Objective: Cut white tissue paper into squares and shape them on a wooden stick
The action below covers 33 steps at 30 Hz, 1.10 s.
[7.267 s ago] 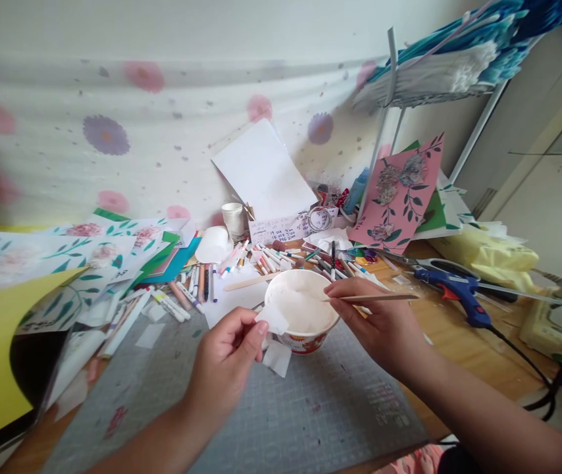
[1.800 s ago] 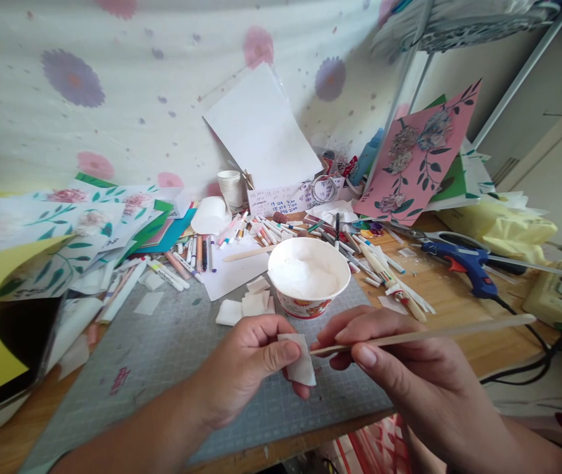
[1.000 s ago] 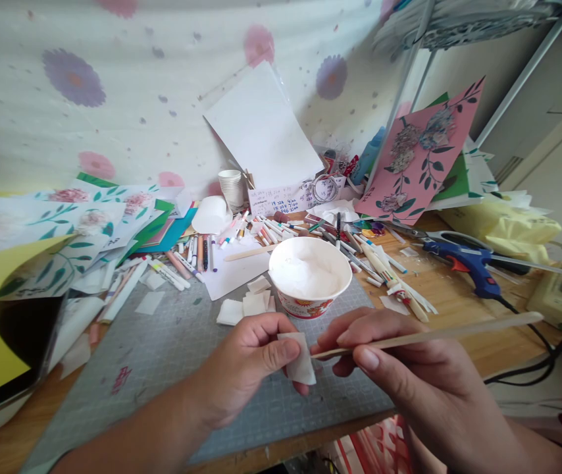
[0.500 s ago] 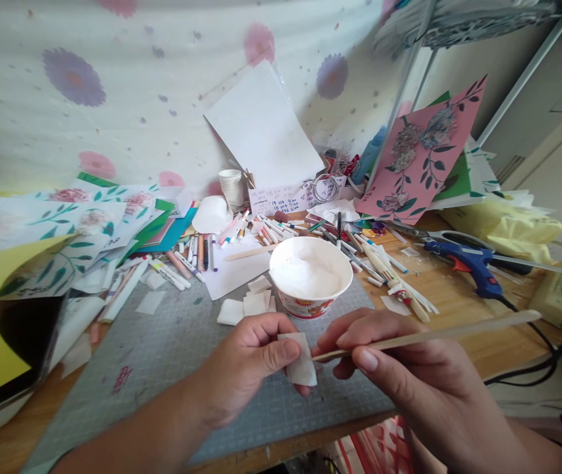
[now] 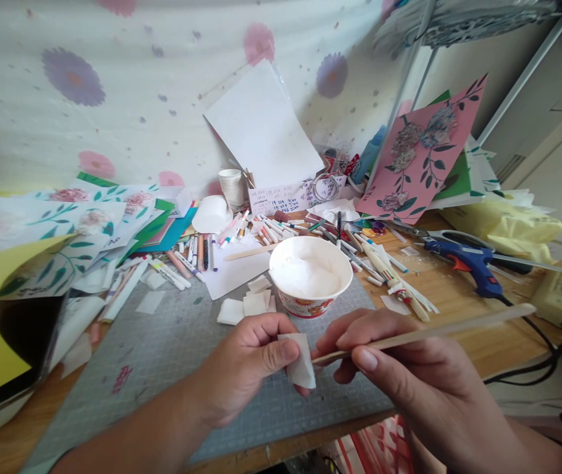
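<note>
My left hand (image 5: 258,359) pinches a small white paper square (image 5: 302,363) between thumb and fingers, low over the cutting mat. In my right hand (image 5: 399,362) is a thin wooden stick (image 5: 439,334), its near end touching or just beside the paper's right edge; I cannot tell which. The stick's other end slants up to the right. Just beyond both hands stands a paper bowl (image 5: 311,304) with white, foamy-looking stuff (image 5: 310,273) in it. Several more white paper squares (image 5: 255,303) lie left of the bowl.
The grey cutting mat (image 5: 162,368) lies under my hands. Many markers (image 5: 271,230) are strewn behind the bowl. A blue glue gun (image 5: 473,263) with its cord lies at right, near scissors (image 5: 453,238). Flower pictures (image 5: 78,220) pile up at left; stacked paper cups (image 5: 231,187) stand behind.
The stick's far end has dipped slightly in my right hand. My left hand and the paper square have stayed almost in place.
</note>
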Tool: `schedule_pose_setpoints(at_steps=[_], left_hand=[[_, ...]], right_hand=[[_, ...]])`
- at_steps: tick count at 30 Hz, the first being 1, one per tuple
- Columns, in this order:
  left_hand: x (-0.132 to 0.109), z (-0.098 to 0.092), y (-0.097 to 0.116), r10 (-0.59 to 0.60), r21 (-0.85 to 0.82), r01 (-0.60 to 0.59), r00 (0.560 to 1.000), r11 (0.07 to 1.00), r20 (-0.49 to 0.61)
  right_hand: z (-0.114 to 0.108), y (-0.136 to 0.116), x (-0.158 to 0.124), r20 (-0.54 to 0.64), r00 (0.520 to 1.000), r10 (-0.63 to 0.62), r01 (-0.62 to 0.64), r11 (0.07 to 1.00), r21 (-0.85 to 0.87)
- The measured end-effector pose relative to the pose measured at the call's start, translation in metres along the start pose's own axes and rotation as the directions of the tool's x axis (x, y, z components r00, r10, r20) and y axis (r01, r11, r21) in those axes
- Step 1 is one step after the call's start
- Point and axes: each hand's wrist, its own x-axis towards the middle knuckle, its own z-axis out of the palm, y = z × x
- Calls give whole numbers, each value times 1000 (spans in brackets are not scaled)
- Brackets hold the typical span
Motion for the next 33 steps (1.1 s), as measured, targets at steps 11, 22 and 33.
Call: schedule_pose_setpoints(at_steps=[11, 22, 33], left_hand=[[0, -3, 0, 40, 89, -38, 999, 995, -14], [0, -3, 0, 63, 176, -54, 997, 983, -46], [0, -2, 2, 83, 267, -70, 996, 961, -41]], right_hand=[[1, 2, 3, 11, 998, -58, 58, 998, -32], [0, 3, 1, 18, 998, -65, 66, 996, -54], [1, 4, 1, 27, 997, -70, 72, 994, -86]])
